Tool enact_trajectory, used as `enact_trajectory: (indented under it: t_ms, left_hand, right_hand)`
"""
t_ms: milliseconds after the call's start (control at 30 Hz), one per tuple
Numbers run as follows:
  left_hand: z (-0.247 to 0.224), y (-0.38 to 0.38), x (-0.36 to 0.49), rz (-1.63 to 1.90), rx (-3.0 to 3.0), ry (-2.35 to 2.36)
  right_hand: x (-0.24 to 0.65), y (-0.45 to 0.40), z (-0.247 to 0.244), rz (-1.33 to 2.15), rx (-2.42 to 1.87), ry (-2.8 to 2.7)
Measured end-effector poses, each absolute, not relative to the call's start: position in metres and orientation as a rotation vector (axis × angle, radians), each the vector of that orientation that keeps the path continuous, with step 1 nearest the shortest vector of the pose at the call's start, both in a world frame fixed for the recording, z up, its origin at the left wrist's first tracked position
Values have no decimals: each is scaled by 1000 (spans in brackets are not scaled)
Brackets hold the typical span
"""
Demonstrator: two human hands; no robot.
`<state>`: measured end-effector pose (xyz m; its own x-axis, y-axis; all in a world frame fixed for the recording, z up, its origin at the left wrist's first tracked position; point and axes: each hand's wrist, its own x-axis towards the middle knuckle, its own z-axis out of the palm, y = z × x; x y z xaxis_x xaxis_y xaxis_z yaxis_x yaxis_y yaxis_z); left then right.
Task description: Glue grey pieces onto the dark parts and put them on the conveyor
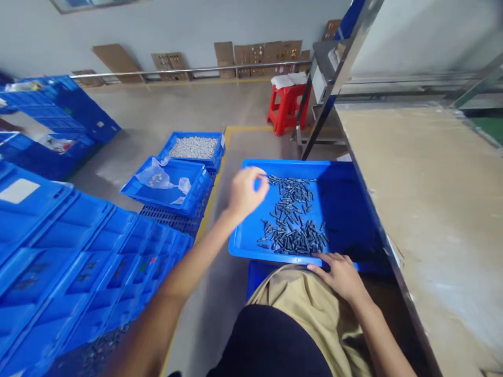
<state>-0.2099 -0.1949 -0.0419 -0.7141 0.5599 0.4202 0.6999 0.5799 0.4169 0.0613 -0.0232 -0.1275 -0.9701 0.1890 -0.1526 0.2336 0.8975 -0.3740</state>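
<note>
Over the left side of the blue tray (pixel 247 233), we find the left grip (pixel 248 192) curled, fingertips near the thumb; whether closed on a part, we cannot tell. Inside the tray lie dark slender parts (pixel 296 241), long axes pointing many ways, several by the far wall running left-to-right. At the tray's near rim, the right grip (pixel 338 271) is partly open, forefinger touching.

Right hand (pixel 342 275) at tray (pixel 250 222), dark parts (pixel 296 239) inside.
</note>
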Motion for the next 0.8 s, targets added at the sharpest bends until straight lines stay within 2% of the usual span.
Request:
enact_trajectory:
  t_ms: [167, 267, 333, 433, 633, 733, 800]
  left_hand:
    - [-133, -103, -235, -695, -1099, -2906]
    - [-167, -64, -245, -622, -933, -3029]
    - [-181, -45, -243, -598, -1035, -3032]
    - [-198, -25, -219, -613, -1567, -2891]
    - [-210, -26, -119, -726, -2612, -2273]
    - [-195, -29, -107, -832, -2840, -2050]
    - [-184, -25, -128, -896, -2714, -2133]
  right_hand:
    - [79, -29, -133, -592, 319, 2967]
    - [88, -34, -136, -623, 385, 2998]
    - [89, -37, -136, -647, 414, 2991]
    - [88, -36, -134, -669, 426, 2978]
    - [90, -33, -134, -676, 419, 2999]
    - [90, -34, -133, -694, 434, 3002]
    - [90, -35, -132, -713, 448, 2997]
